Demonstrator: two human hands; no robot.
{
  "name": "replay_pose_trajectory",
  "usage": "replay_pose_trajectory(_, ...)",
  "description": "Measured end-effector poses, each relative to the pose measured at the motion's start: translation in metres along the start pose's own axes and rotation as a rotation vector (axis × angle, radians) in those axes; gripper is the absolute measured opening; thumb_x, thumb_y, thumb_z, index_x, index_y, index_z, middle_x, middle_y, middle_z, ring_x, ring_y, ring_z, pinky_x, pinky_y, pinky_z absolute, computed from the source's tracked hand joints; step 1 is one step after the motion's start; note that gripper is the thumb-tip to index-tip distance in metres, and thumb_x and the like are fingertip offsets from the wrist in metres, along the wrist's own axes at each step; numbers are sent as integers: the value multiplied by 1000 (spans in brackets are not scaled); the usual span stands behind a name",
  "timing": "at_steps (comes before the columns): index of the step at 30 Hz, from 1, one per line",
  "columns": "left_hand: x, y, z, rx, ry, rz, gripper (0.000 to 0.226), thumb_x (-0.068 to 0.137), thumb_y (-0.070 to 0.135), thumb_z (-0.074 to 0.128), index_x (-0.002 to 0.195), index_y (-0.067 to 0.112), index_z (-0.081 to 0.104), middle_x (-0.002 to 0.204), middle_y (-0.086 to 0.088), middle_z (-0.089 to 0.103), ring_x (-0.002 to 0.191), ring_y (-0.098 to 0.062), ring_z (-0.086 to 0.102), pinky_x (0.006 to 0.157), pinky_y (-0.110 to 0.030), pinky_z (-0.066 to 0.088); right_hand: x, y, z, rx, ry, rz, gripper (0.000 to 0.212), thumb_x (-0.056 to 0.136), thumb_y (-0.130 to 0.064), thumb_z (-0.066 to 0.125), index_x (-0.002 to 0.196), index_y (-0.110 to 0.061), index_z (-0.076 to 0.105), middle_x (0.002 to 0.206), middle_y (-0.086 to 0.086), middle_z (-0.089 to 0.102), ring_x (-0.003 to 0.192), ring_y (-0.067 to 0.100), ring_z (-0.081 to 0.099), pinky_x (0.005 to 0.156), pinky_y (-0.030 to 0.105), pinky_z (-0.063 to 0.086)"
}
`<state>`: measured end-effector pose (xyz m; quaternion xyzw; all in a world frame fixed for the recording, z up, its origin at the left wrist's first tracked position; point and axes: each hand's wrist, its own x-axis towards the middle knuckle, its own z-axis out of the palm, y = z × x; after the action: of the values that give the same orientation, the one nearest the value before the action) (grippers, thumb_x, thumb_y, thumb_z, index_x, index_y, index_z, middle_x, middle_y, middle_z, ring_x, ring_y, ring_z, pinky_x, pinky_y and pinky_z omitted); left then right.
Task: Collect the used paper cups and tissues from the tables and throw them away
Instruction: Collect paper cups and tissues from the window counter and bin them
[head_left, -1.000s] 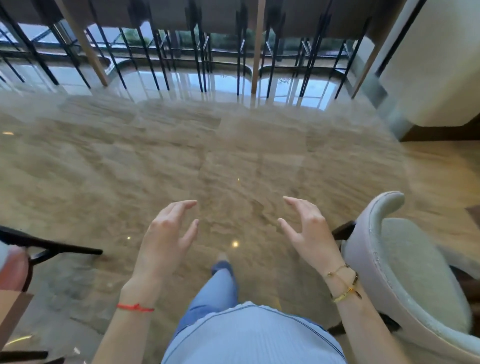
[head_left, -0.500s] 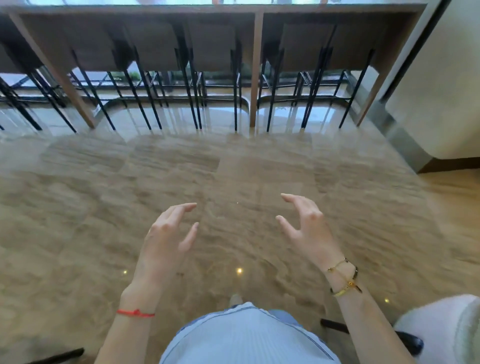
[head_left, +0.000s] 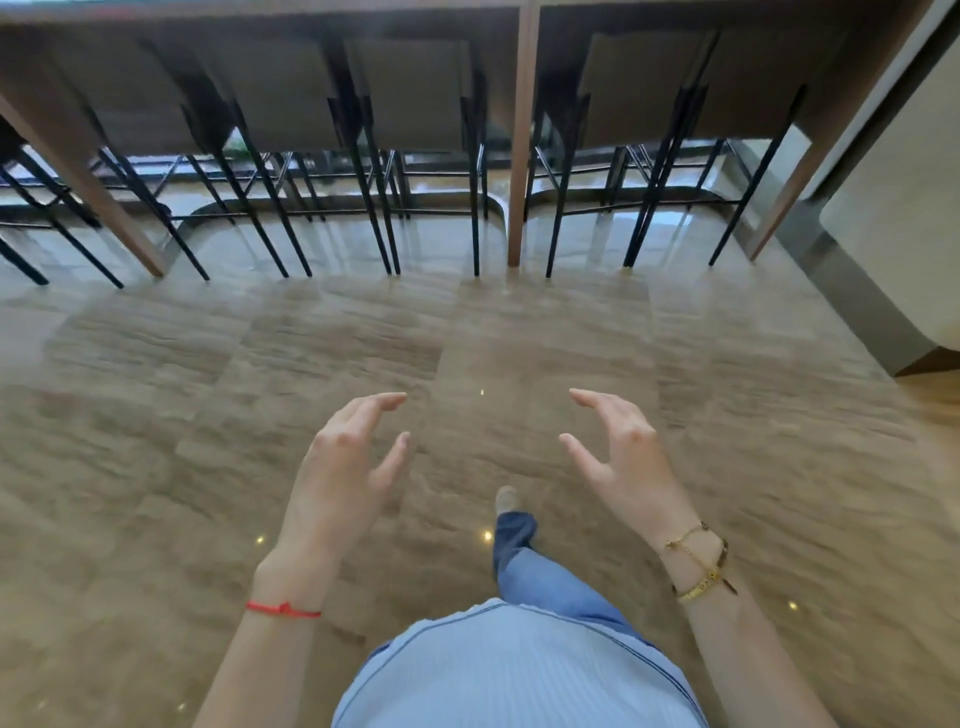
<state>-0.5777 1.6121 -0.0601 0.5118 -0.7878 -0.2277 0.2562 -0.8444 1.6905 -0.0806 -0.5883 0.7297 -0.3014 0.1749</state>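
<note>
My left hand (head_left: 345, 467), with a red string at the wrist, is held out in front of me over the floor, fingers apart and curved, holding nothing. My right hand (head_left: 621, 457), wearing gold bracelets, mirrors it a little to the right, also empty with spread fingers. No paper cups or tissues show in this view. One foot (head_left: 506, 500) in blue jeans is stepping forward between the hands.
A long wooden counter (head_left: 522, 130) runs across the far side, with several black-legged high stools (head_left: 410, 93) tucked under it. A pale curved wall or unit (head_left: 893, 218) stands at the right. Glossy beige marble floor (head_left: 208, 415) lies between me and the counter.
The view has moved forward toward the counter and stools. The pale armchair at the right and the dark chair at the left have dropped out of sight. Both hands stay open and empty.
</note>
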Motion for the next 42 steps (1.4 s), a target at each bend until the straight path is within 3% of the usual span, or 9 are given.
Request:
replay_pose_trajectory(5,125,3,11,11,20,-5,38,87,16,67,124,19,61,119,7,63,113,-9,57,100,-23,41,129,17,-13,1,14,-21,45,86,-22,67,128,-14,55,125,1,59,122,15,48,104,16,28)
replay_pose_trajectory(15,329,-16,24,-1,91,-46,38,88,16,66,125,16,60,121,4,62,116,-12,56,102,-30,43,358,27,-20,-28,-44,-126,48,88,-26,64,133,-13,51,130,1,56,126,14,46,110,29,34)
replay_pose_trajectory(23,483,-59,46,18,94,-71,39,88,17,66,126,17,59,122,6,62,114,-10,57,97,-19,38,520,49,7,-44,-51,-121,49,88,-29,64,133,-16,50,129,-1,56,125,10,46,108,24,34)
replay_pose_trajectory(36,783,-136,22,52,78,-8,39,87,14,67,126,14,60,121,1,63,114,-14,58,99,-18,36,815,25,43,-48,19,-107,50,89,-30,61,136,-19,47,133,-4,53,128,7,41,106,18,26)
replay_pose_trajectory(42,879,-162,15,42,75,0,40,89,19,65,129,17,58,126,2,61,120,-12,55,104,-30,42,915,25,57,-65,38,-84,51,88,-34,61,135,-22,46,133,-5,53,127,4,41,107,20,29)
